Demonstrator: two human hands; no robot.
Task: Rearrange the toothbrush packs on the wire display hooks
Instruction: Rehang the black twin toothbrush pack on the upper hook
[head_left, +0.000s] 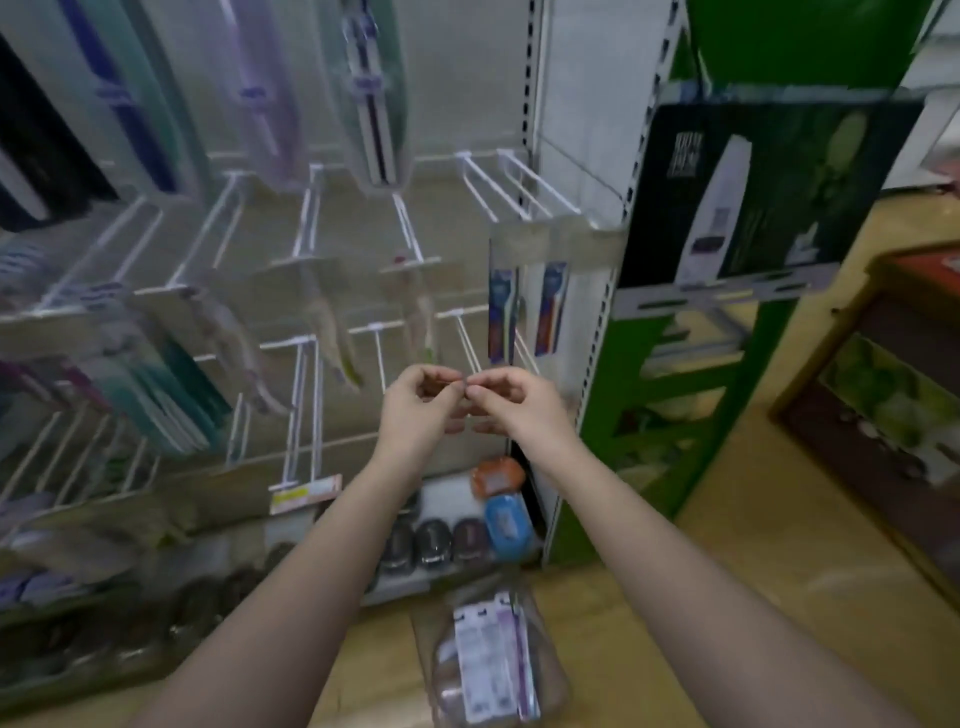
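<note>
Head view: fingers (451, 378) of both hands curled in, tips meeting in front of the rack; left hand (415, 402) and right hand (511, 402) seem to pinch one small dark thing between them, too blurred to name, maybe a hook tip or a pack tab. No full pack visibly held.

Toothbrush packs: two blue-and-red packs (503, 312) hang on a hook at the right edge of the wire display, just above the hands. More packs hang on the left hooks (171, 395) and in the top row (371, 104). A clear bag of packs (493, 660) lies on the floor between the forearms, not yet hung.

Several wire hooks (519, 187) at upper right and mid-rack (306, 374) look bare.

Judgement: task partly done, roughly midway at best. Some hooks are filled, several are empty, and the floor bag still looks full. Left to do: finish whatever the hands fiddle with, then move packs onto the bare hooks.

Small cases (504, 514) sit on the bottom shelf.
</note>
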